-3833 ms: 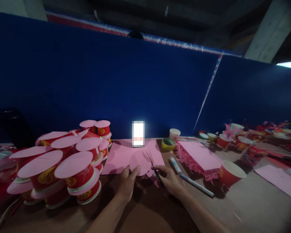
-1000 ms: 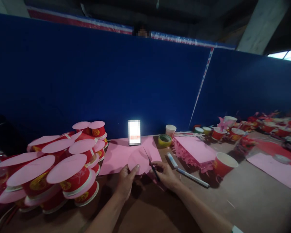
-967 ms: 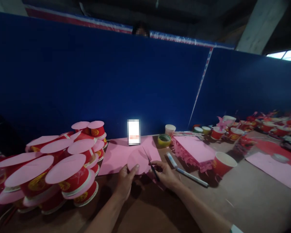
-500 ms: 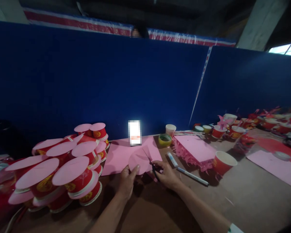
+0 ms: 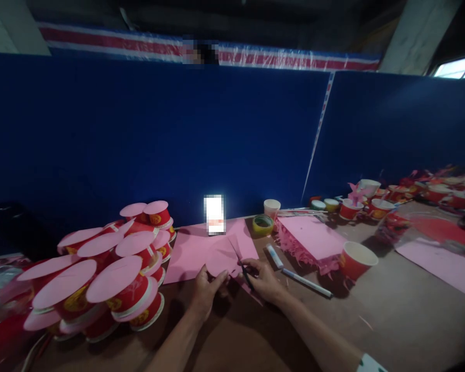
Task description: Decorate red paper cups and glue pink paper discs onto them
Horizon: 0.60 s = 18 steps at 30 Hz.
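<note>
Between thumb and fingers, my left hand (image 5: 206, 290) grips a rounded piece of pink paper (image 5: 219, 260) by its near edge. My right hand (image 5: 264, 280) is closed around dark scissors (image 5: 245, 274), whose blades point up and left at the paper's right side. A narrow pink offcut hangs below the scissors, beside my right fingers. Under and behind the held piece lies a flat pink sheet (image 5: 182, 256) on the brown table.
Red paper cups topped with pink discs (image 5: 116, 279) are stacked at left. A tape roll (image 5: 262, 226), a glue stick (image 5: 274, 256), a marker (image 5: 307, 283), pink fringed paper (image 5: 310, 235) and a red cup (image 5: 357, 260) lie right. A blue partition (image 5: 158, 129) stands behind.
My left thumb has shifted right along the paper's near edge. The offcut by the scissors now hangs lower and further right. The view has tilted slightly.
</note>
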Motion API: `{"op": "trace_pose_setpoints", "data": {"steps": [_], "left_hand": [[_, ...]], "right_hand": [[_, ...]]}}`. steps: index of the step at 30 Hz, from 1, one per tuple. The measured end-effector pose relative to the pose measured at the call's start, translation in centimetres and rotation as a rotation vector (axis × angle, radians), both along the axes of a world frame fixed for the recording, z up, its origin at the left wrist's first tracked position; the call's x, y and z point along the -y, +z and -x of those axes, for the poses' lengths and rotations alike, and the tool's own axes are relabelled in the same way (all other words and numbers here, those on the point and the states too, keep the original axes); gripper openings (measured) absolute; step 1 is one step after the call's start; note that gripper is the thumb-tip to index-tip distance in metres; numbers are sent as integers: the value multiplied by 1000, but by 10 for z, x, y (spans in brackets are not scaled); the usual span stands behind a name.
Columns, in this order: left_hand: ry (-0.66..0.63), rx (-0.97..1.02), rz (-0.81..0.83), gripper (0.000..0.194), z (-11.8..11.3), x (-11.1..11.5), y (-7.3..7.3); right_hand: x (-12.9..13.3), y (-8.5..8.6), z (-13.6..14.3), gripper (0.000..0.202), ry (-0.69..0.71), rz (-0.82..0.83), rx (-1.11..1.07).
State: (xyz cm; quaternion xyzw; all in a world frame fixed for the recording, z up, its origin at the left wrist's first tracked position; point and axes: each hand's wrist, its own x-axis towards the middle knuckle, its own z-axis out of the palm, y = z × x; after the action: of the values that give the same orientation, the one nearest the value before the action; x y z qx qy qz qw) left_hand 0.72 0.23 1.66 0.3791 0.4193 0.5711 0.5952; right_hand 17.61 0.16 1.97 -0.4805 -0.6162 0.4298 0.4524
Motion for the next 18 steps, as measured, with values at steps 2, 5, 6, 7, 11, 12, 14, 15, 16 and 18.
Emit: {"op": "trace_pose_setpoints", "data": {"steps": [2, 5, 6, 7, 11, 12, 14, 15, 16, 18], "left_hand": [[-4, 13, 29, 41, 1, 0, 1], [-15, 54, 76, 37, 0, 0, 5], [-18, 67, 86, 37, -1, 1, 7], [-20, 70, 95, 36, -2, 1, 9], [-18, 40, 120, 34, -8, 4, 17], [-16, 36, 123, 34, -10, 4, 19], [0, 33, 128, 34, -13, 5, 21], [20, 34, 132, 34, -15, 4, 21], [48, 39, 138, 34, -18, 4, 19], [119, 61, 146, 34, -23, 3, 15]], "right_hand": [[0, -1, 2, 33, 15, 19, -63], [2, 0, 4, 35, 26, 44, -123], [3, 1, 4, 35, 19, 51, -127], [3, 1, 4, 35, 8, 57, -129], [3, 2, 3, 36, -1, 64, -145], [2, 2, 3, 35, 8, 47, -148], [2, 1, 3, 32, 18, 5, -146], [2, 0, 3, 31, 18, -12, -140], [2, 0, 3, 31, 16, -21, -132], [2, -1, 3, 33, 13, -12, -126]]}}
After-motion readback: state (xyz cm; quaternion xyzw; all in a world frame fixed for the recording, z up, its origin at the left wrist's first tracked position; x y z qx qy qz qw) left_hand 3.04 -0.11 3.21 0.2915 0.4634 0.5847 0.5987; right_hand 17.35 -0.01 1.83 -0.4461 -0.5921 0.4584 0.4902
